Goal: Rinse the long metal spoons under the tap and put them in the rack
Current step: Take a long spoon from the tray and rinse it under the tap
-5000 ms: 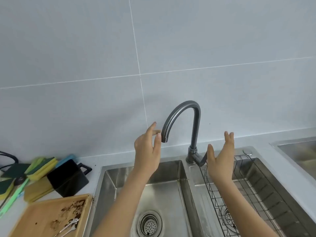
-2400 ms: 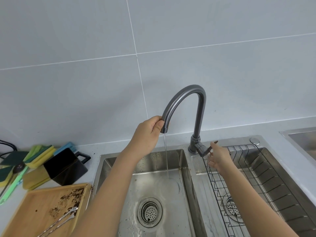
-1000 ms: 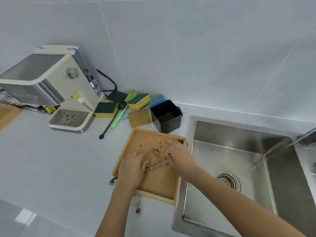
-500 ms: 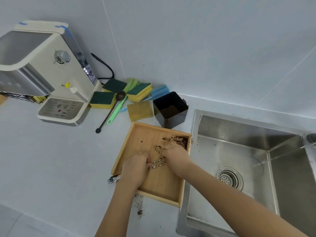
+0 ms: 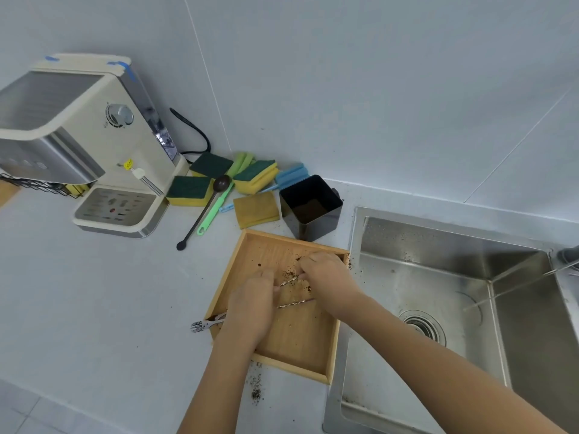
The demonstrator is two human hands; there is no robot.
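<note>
The long metal spoons (image 5: 294, 303), with twisted handles, lie across the wooden tray (image 5: 326, 364) on the counter just left of the steel sink (image 5: 438, 255), one forked end (image 5: 198, 326) overhanging the tray's left rim. The left hand (image 5: 250, 303) and right hand (image 5: 326, 278) are both closed over the handles, the right pinching the far spoon. Coffee grounds (image 5: 286, 272) speckle the tray's far part.

Two long metal spoons (image 5: 293, 291) with twisted silver stems lie across the wooden tray (image 5: 300, 336), side by side and slightly tilted. Their middle parts show between the two hands; one forked end (image 5: 200, 325) sticks out over the tray's left rim.
</note>
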